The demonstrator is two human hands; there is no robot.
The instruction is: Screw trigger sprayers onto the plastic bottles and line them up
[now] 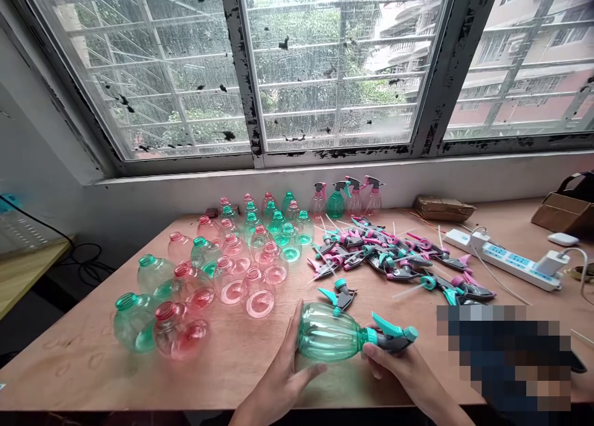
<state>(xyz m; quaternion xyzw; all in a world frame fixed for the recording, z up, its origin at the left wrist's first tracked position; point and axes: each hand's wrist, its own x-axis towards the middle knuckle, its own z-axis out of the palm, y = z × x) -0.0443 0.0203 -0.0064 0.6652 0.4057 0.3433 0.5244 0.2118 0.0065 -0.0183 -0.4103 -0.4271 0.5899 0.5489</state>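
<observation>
Near edge of the plywood table [83,358] runs right under the wrists, and the only open stretch of wood is the front strip around the hands; a pixelated patch covers the front right.

The green ribbed clear plastic bottle [327,334] lies on its side there, long axis left to right, base pointing left, neck right. Left hand [285,376] cups the base, fingers curled round it. Right hand [394,364] pinches the teal-and-grey trigger sprayer [394,336] sitting on the neck, nozzle pointing right.

Behind, left: roughly two dozen capless pink and green bottles [227,259], too bunched to count exactly. Four finished spray bottles [346,197] stand by the wall. The loose trigger heads [394,259] are a tangled pile, can't count. One white power strip [503,259] sits right.
</observation>
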